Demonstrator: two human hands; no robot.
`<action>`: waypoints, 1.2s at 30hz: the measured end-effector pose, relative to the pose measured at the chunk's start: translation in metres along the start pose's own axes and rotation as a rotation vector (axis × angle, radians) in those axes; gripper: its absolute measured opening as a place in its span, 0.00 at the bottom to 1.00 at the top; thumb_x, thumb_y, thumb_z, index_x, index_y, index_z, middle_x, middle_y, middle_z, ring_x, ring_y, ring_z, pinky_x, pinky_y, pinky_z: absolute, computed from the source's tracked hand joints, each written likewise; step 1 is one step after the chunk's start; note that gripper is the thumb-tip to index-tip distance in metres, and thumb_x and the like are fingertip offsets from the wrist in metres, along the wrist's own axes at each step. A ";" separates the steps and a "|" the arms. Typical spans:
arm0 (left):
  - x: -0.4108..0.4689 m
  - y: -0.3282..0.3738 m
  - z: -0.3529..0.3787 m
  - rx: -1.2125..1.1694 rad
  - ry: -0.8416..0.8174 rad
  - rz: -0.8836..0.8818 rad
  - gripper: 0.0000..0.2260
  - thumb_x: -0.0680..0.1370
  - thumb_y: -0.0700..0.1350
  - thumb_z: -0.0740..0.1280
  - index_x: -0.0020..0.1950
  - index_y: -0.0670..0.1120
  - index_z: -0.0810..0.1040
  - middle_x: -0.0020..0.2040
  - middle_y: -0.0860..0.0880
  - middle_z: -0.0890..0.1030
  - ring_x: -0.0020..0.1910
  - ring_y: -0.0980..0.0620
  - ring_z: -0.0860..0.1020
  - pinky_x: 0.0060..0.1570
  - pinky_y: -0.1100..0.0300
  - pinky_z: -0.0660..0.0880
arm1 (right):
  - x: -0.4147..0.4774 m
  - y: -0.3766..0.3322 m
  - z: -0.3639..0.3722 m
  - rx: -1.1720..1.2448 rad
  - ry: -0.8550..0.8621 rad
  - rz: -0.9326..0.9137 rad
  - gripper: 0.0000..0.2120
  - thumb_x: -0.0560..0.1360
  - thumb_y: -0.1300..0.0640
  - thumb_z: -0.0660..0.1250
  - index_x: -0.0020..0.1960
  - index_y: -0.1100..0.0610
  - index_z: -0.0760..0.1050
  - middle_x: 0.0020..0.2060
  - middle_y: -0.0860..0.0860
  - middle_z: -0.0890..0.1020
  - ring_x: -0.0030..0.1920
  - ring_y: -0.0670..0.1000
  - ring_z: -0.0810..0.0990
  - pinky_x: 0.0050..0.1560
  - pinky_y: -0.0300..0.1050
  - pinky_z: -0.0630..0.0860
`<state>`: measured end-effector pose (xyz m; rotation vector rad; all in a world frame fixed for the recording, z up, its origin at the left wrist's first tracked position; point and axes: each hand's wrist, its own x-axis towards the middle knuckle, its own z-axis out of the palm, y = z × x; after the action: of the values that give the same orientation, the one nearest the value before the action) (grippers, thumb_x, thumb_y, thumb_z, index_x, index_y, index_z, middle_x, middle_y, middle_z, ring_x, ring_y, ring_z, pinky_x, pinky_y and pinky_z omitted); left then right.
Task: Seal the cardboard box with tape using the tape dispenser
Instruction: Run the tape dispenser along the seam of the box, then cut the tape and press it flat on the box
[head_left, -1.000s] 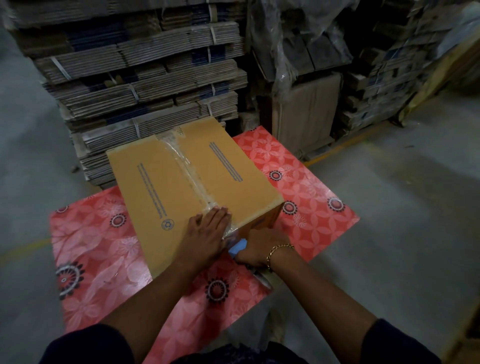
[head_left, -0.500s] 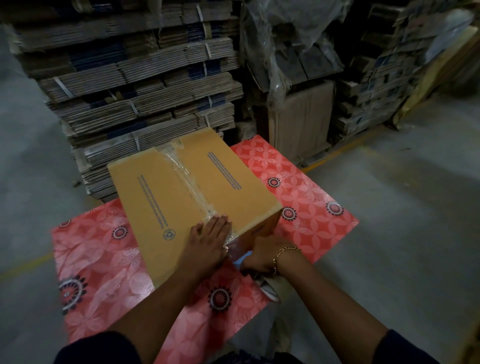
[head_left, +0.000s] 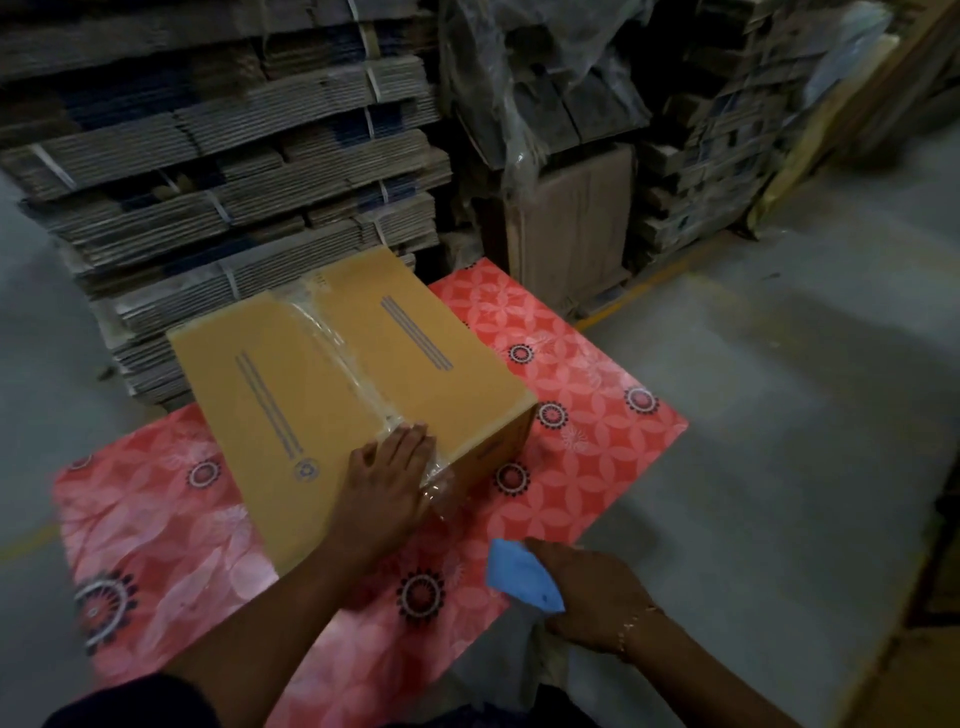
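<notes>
Box (head_left: 337, 395) sits closed on a red flowered mat (head_left: 582, 395) on the floor, flaps shut, clear tape (head_left: 345, 358) running along the centre seam and over the near edge; contents not visible. Left hand (head_left: 387, 480) lies flat, fingers spread, pressing the tape end at the box's near top edge, gripping nothing. Right hand (head_left: 592, 592) is off the box, near side, closed around the blue dispenser (head_left: 522, 574) above the mat; stacked flat cardboard (head_left: 234, 156) stands behind.
</notes>
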<state>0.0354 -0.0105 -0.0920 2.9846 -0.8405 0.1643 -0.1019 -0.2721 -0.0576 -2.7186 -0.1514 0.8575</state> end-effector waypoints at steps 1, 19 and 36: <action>0.000 0.001 -0.002 -0.008 -0.007 -0.008 0.29 0.77 0.59 0.55 0.73 0.46 0.73 0.75 0.46 0.74 0.72 0.46 0.74 0.59 0.45 0.72 | 0.009 -0.005 0.009 -0.031 0.016 -0.069 0.42 0.72 0.46 0.70 0.80 0.47 0.53 0.74 0.51 0.70 0.71 0.56 0.72 0.68 0.48 0.68; 0.000 0.003 -0.006 -0.003 -0.106 -0.057 0.29 0.80 0.62 0.57 0.76 0.48 0.69 0.78 0.48 0.70 0.75 0.48 0.69 0.63 0.44 0.70 | 0.067 -0.032 0.053 0.002 0.557 -0.306 0.14 0.72 0.42 0.65 0.53 0.48 0.79 0.49 0.46 0.83 0.49 0.51 0.80 0.48 0.49 0.75; 0.000 0.002 -0.006 0.021 -0.064 -0.012 0.29 0.80 0.60 0.56 0.77 0.46 0.67 0.78 0.45 0.70 0.75 0.45 0.70 0.64 0.44 0.69 | 0.117 -0.048 0.002 1.143 0.251 0.000 0.10 0.75 0.61 0.72 0.37 0.54 0.77 0.33 0.48 0.79 0.34 0.43 0.76 0.40 0.36 0.76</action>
<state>0.0332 -0.0120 -0.0861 3.0293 -0.8315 0.0780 -0.0079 -0.2048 -0.1081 -1.7003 0.3053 0.3764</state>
